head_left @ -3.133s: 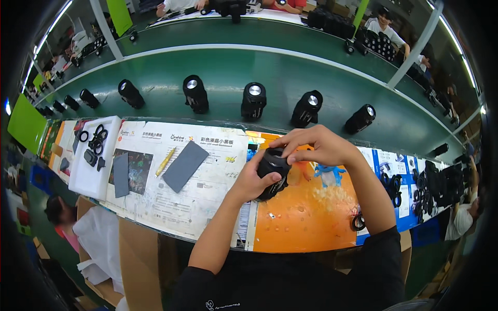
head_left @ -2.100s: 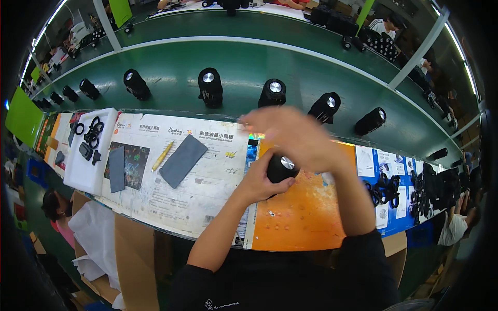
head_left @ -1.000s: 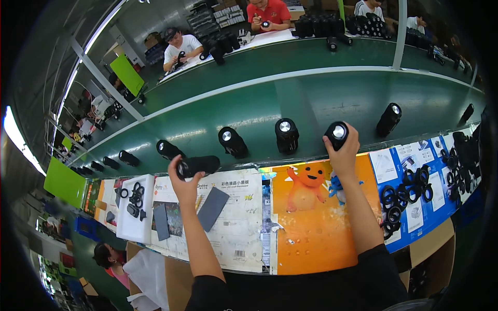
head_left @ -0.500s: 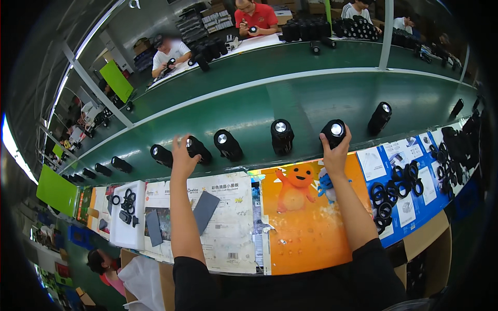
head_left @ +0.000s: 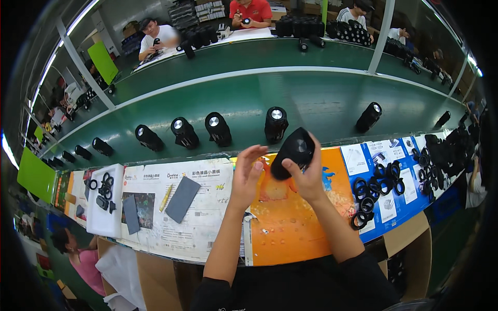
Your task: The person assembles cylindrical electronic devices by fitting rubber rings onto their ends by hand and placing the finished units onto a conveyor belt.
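A black cylindrical device, looking like a portable speaker, is tilted in my right hand above the orange sheet. The thumb presses on its near side while the other fingers wrap round the far side. Just left of it, my left hand is raised with fingers spread, holding nothing and apart from the device. On the green bench strip beyond stand several similar black cylinders with round silver ends; the nearest one is just behind the held device.
Black rings lie in loose groups on the blue sheet at right. At left are a white foam tray with small black parts, two grey pads and a yellow pen. Open cardboard boxes stand below the near edge. Co-workers sit opposite.
My right hand has lifted the cylinder off the green strip, drawn it nearer and tilted it. My left hand has left a cylinder at left and come across beside the held one.
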Motion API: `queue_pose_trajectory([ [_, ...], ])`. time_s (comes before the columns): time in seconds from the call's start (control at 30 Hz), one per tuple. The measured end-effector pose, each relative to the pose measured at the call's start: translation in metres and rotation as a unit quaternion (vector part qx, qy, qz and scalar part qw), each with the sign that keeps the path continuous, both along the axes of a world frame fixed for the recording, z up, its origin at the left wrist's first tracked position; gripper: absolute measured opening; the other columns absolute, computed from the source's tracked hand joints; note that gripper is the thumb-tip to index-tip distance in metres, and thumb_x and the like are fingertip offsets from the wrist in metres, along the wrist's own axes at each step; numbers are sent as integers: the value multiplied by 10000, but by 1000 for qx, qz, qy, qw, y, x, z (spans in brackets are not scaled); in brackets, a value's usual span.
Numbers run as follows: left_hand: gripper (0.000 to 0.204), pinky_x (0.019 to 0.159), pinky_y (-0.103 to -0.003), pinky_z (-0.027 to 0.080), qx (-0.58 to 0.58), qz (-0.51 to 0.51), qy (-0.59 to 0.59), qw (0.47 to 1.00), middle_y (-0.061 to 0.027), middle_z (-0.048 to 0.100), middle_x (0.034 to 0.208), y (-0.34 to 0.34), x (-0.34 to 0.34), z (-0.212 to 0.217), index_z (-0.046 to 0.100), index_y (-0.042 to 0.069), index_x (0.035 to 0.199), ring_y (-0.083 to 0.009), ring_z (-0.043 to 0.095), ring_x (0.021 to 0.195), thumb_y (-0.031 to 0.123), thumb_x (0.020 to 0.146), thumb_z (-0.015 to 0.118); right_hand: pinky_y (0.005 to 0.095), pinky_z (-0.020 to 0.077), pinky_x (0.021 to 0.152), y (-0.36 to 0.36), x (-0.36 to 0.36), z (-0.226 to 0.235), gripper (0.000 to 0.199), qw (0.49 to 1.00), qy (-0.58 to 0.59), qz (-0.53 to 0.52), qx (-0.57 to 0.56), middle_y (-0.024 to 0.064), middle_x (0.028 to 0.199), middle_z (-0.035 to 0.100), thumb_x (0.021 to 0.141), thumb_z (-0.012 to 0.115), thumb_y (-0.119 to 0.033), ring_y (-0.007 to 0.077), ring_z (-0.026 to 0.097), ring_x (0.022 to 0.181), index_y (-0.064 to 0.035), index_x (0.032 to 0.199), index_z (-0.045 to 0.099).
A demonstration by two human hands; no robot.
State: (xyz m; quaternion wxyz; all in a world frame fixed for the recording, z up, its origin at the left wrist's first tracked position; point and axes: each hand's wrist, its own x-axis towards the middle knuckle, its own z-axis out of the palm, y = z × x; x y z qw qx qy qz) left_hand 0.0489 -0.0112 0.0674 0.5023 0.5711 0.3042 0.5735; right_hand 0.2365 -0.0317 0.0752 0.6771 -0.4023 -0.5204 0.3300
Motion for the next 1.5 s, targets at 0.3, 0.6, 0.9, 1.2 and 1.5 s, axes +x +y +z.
queue_pose_trajectory([
  [0.3, 803, 1116, -351, 535, -148, -110, -143, 972, -133, 660, 1434, 7, -8, -78, 493, 1, 1559, -238, 675, 1291, 667, 1113, 535, 466, 486, 1171, -16, -20, -46, 1017, 971, -231, 38, -56, 216, 1559, 539, 962, 901, -358, 327, 575, 1417, -41, 1737, 324],
  [0.6, 712, 1044, -429, 613, -96, -21, -287, 953, -135, 685, 1272, 7, -29, -26, 490, 33, 1531, -281, 712, 1189, 328, 997, 859, 360, 567, 1129, -24, -33, -48, 915, 942, -38, 254, -215, 147, 1484, 616, 916, 923, -70, 213, 663, 1304, 38, 1654, 392],
  [0.9, 840, 1013, -435, 633, -27, 126, -323, 938, -137, 683, 1230, 7, -23, -24, 456, 42, 1573, -304, 714, 1148, 257, 920, 937, 439, 585, 1032, -34, -61, -51, 867, 957, -288, 43, 6, 254, 1382, 673, 866, 964, -243, 403, 708, 1241, 39, 1555, 518],
  [1.2, 1023, 1056, -439, 616, -38, -23, -314, 948, -127, 652, 1280, 5, -29, -35, 458, 22, 1530, -290, 705, 1209, 627, 844, 915, 436, 582, 1053, -39, -61, -46, 872, 966, -253, 61, 5, 240, 1411, 669, 854, 972, -221, 383, 695, 1284, 19, 1565, 528],
  [1.5, 909, 1015, -416, 626, -50, -25, -294, 954, -139, 679, 1235, 3, -20, -40, 482, 23, 1479, -285, 729, 1152, 543, 881, 927, 407, 587, 1060, -37, -59, -52, 863, 980, -174, 86, -33, 216, 1383, 697, 840, 984, -205, 327, 718, 1267, 11, 1554, 550],
])
